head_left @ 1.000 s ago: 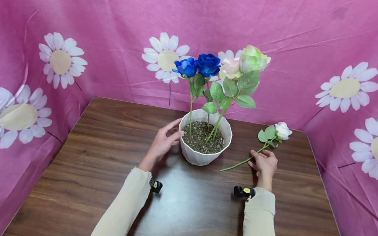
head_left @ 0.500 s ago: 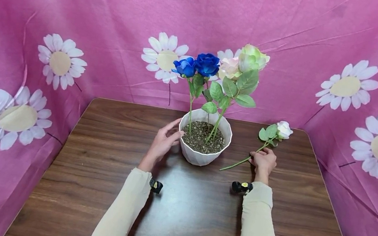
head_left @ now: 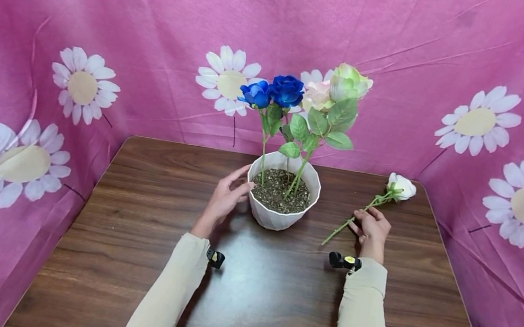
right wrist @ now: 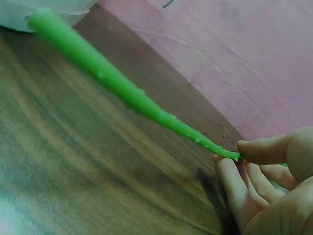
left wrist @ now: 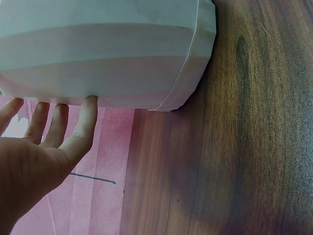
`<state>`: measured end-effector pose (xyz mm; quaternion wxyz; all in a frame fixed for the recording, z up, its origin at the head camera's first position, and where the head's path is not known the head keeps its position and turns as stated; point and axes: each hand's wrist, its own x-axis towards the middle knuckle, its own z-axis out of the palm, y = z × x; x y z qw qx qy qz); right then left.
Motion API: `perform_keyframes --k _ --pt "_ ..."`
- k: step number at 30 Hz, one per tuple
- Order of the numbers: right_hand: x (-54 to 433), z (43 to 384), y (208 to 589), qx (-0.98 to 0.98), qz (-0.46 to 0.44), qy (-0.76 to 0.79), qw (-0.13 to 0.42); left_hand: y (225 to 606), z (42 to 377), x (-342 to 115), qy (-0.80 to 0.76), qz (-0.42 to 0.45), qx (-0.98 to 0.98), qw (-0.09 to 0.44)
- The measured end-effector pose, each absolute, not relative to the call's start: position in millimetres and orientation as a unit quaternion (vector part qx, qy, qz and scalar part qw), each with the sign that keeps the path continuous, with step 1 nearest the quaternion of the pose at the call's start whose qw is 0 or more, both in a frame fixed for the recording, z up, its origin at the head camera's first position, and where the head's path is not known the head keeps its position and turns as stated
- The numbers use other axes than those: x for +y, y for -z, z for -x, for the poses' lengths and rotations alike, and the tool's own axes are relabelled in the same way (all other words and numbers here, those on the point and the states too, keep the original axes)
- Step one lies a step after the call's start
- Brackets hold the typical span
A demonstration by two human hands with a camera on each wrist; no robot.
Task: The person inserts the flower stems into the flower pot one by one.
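My left hand (head_left: pixel 223 200) rests its fingertips on the left side of a white faceted flowerpot (head_left: pixel 271 219). In the left wrist view the fingers (left wrist: pixel 84 122) are extended, touching the pot's wall. The pot holds dark soil (head_left: pixel 282 200), with two blue roses (head_left: pixel 286 91), a pale pink one (head_left: pixel 317 94) and a green-white one (head_left: pixel 350 83) standing in it. To the right, my right hand (head_left: pixel 373 229) pinches a white rose (head_left: pixel 402 188) by its green stem (right wrist: pixel 122 93) between thumb and fingers. The bloom points to the back right, the cut end to the front left, low over the table.
The brown wooden table (head_left: pixel 266 302) carries the pot near its back edge. Pink cloth (head_left: pixel 161 30) printed with large white daisies hangs behind and at both sides. Each wrist wears a small black camera (head_left: pixel 344 261).
My right hand first shifts slightly left, then back right, with the white rose. The stem has turned, so the bloom now faces outward and its leaves look edge-on. The left hand stays on the pot.
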<state>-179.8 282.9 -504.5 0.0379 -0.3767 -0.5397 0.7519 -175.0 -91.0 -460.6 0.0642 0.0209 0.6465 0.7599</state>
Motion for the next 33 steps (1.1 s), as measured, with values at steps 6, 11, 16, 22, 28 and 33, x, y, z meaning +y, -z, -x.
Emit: perform_keyframes --k 6,11,16,22,28,33 --pt "289.8 178.3 501.3 -0.453 0.372 -0.809 0.037 461.4 175.3 -91.7 -0.761 -0.024 0.645 0.066" --pt "293.0 178.9 505.7 -0.435 0.357 -0.826 0.045 462.2 175.5 -92.1 -0.763 -0.026 0.643 0.066" --pt "292.4 180.4 507.3 -0.439 0.332 -0.833 0.059 461.4 176.4 -92.1 -0.763 -0.022 0.642 0.075" --pt "291.9 181.6 503.1 -0.414 0.324 -0.847 0.082 456.6 176.8 -91.8 -0.758 -0.015 0.647 0.085" --pt "292.2 179.9 494.9 -0.349 0.306 -0.879 0.104 433.8 167.2 -91.6 -0.745 -0.016 0.661 0.085" --pt "291.6 179.4 489.7 -0.308 0.283 -0.898 0.134 424.5 161.8 -91.1 -0.749 -0.022 0.657 0.082"
